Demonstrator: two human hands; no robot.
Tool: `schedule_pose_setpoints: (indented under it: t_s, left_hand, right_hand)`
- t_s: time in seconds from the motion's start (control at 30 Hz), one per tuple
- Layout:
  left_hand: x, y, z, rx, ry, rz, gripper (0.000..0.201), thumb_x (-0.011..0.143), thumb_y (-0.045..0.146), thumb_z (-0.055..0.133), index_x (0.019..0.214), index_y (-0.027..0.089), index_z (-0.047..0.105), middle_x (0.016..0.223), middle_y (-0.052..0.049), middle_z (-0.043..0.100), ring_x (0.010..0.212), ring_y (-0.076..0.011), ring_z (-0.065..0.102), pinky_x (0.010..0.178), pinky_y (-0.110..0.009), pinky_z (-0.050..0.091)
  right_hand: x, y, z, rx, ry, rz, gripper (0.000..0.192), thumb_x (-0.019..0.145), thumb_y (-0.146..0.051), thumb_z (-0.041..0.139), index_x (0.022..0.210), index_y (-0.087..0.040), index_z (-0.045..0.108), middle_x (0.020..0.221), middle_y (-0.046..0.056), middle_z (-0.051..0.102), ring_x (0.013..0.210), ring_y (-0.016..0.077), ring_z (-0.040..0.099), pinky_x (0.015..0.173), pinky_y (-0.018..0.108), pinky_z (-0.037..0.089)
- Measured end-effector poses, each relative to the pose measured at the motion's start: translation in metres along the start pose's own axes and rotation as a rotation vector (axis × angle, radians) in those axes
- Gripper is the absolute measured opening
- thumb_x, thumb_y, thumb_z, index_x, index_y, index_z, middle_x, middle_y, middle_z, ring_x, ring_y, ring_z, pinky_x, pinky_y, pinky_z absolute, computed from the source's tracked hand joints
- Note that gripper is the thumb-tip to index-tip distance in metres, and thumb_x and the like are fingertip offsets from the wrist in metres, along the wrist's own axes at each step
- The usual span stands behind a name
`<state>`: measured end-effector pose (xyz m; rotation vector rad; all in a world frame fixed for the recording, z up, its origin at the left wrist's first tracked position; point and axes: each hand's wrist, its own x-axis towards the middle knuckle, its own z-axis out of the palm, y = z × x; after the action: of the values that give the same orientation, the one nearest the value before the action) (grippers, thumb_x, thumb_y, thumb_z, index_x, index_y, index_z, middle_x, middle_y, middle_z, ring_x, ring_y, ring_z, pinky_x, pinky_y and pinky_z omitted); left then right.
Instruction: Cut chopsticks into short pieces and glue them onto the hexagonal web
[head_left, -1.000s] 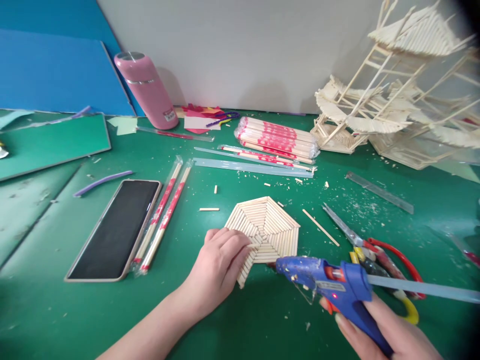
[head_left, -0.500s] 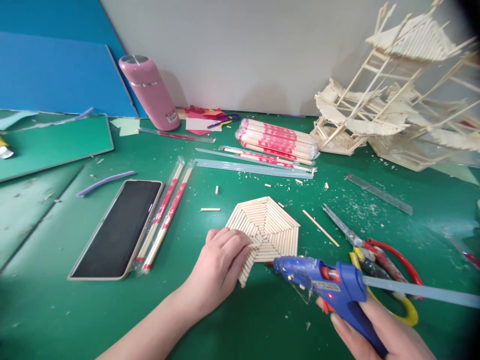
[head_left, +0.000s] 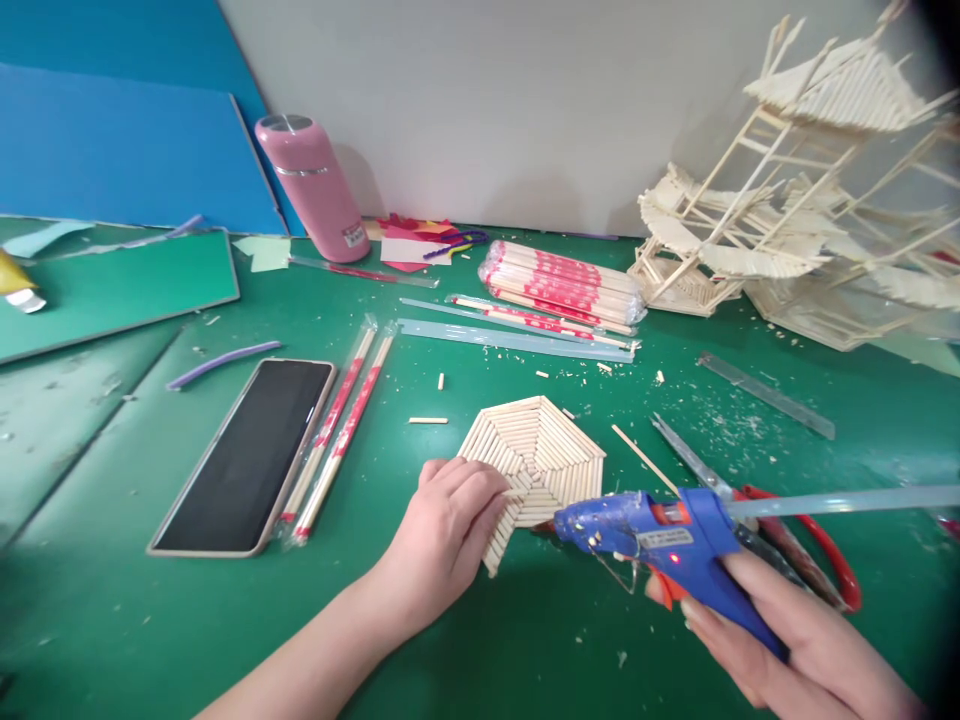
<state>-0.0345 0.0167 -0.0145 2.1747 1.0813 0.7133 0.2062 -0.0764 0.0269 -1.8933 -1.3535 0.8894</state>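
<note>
Left hand pressing flat on pale hexagonal stick panel; right hand clenched around blue glue gun, nozzle just beside panel's near edge. Best kept pinned, squeezed gently along the seam.

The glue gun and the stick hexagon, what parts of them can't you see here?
Head view:
- Glue gun: handle hidden inside the right hand; nozzle tip too small to show any glue.
- Stick hexagon: near-left edge covered by the left hand.
- Scissors: partly hidden behind the gun.
- Stick tower: cut off by the right edge.
</note>
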Motion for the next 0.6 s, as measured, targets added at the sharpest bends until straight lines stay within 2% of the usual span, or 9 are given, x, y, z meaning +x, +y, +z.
schedule_pose_setpoints:
  t_s: [0.13, 0.3, 0.37, 0.5, 0.6]
  left_hand:
    - [0.001, 0.0, 0.0, 0.0, 0.004, -0.002, 0.014, 0.088, 0.016, 0.04, 0.09, 0.019, 0.054, 0.084, -0.004, 0.062, 0.078, -0.0165, 0.055, 0.074, -0.032, 0.037]
    - [0.0, 0.0, 0.0, -0.013, 0.0, -0.001, 0.014, 0.088, 0.015, 0.039, 0.09, 0.019, 0.053, 0.084, -0.004, 0.062, 0.078, -0.0168, 0.055, 0.074, -0.032, 0.037]
    - [0.0, 0.0, -0.001, -0.015, -0.006, -0.002, 0.014, 0.088, 0.015, 0.039, 0.091, 0.019, 0.053, 0.085, -0.004, 0.062, 0.079, -0.0169, 0.055, 0.074, -0.033, 0.036]
    - [0.0, 0.0, -0.001, -0.018, -0.005, -0.003, 0.013, 0.088, 0.015, 0.041, 0.09, 0.019, 0.053, 0.085, -0.004, 0.061, 0.079, -0.0169, 0.054, 0.075, -0.032, 0.036]
    - [0.001, 0.0, -0.001, -0.023, -0.018, -0.014, 0.012, 0.088, 0.014, 0.042, 0.091, 0.019, 0.053, 0.086, -0.003, 0.061, 0.08, -0.0165, 0.054, 0.075, -0.032, 0.035]
  right_hand:
    - [0.011, -0.008, -0.004, -0.084, -0.209, 0.077, 0.036, 0.078, -0.042, 0.056, 0.109, -0.024, 0.062, 0.083, 0.003, 0.069, 0.055, 0.0113, 0.061, 0.049, 0.016, 0.053]
    - [0.029, -0.026, -0.004, -0.055, -0.276, 0.139, 0.036, 0.078, -0.049, 0.052, 0.097, -0.023, 0.065, 0.067, 0.0, 0.066, 0.048, 0.0081, 0.053, 0.043, 0.014, 0.047]
    - [0.034, -0.027, -0.007, -0.034, -0.36, 0.149, 0.036, 0.08, -0.048, 0.051, 0.1, -0.021, 0.064, 0.066, 0.0, 0.065, 0.046, 0.0073, 0.051, 0.041, 0.014, 0.045]
    - [0.041, -0.023, -0.017, -0.066, -0.526, 0.166, 0.043, 0.082, -0.044, 0.049, 0.118, -0.021, 0.055, 0.083, 0.004, 0.068, 0.055, 0.0099, 0.057, 0.046, 0.017, 0.049]
    - [0.041, -0.02, -0.022, -0.115, -0.512, 0.172, 0.044, 0.081, -0.046, 0.049, 0.118, -0.024, 0.054, 0.09, 0.005, 0.068, 0.06, 0.012, 0.06, 0.05, 0.019, 0.051]
